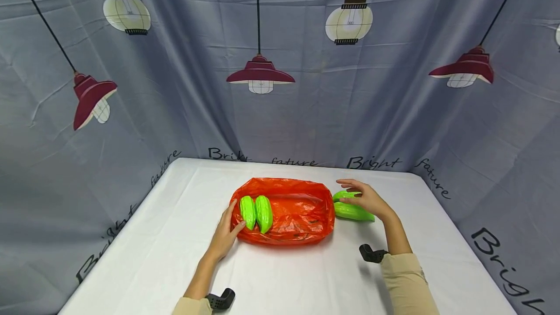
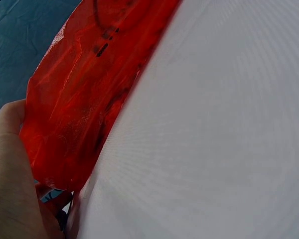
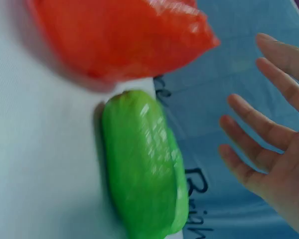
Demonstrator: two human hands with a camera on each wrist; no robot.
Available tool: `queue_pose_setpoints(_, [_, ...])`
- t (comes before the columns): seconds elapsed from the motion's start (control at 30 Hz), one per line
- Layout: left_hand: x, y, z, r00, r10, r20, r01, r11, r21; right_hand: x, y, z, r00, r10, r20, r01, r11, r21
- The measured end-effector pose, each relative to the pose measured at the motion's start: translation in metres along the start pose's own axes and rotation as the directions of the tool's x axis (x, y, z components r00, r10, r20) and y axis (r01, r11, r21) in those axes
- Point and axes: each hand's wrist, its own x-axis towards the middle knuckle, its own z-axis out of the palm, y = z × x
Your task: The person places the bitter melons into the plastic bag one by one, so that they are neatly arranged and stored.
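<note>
A red plastic bag point(image 1: 302, 213) lies with its mouth open upward on the white table. Two bright green ridged fruits point(image 1: 264, 214) sit side by side in its left end. My left hand point(image 1: 225, 237) grips the bag's left rim between thumb and fingers; the left wrist view shows the bag's wall point(image 2: 70, 109) beside the thumb. Over two more green ridged fruits point(image 1: 352, 211), right of the bag, is my right hand point(image 1: 369, 201). Its fingers are spread and hold nothing; in the right wrist view they stand apart from the green fruit point(image 3: 139, 164).
The white cloth-covered table point(image 1: 175, 237) ends at a grey-blue curtain point(image 1: 306, 120) printed with lamps and lettering. Black wrist mounts point(image 1: 372, 254) sit on both forearms, low over the cloth.
</note>
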Motion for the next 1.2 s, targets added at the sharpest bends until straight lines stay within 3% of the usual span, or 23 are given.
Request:
queue_pose_setpoints(0.23, [-0.001,-0.001,0.001,1.0,-0.018,0.007,0.018,1.0,0.007,-0.009,0.023,-0.001,0.994,0.069,0.083,-0.064,0.996,-0.069])
queue_pose_setpoints(0.53, [0.0,-0.001,0.001,1.0,-0.021,0.01,0.021,1.0,0.019,-0.019,0.036,-0.006,0.993,0.091,0.072,-0.088,0.995,-0.048])
queue_pose_setpoints(0.87, [0.0,0.0,0.0,1.0,-0.022,0.012,0.022,1.0,0.015,-0.024,0.044,-0.004,0.995,0.079,0.061,-0.076,0.995,-0.06])
queue_pose_setpoints(1.2, [0.0,0.0,0.0,1.0,-0.019,0.011,0.019,1.0,0.015,-0.03,0.046,-0.004,0.988,0.04,0.148,-0.029,0.997,-0.076])
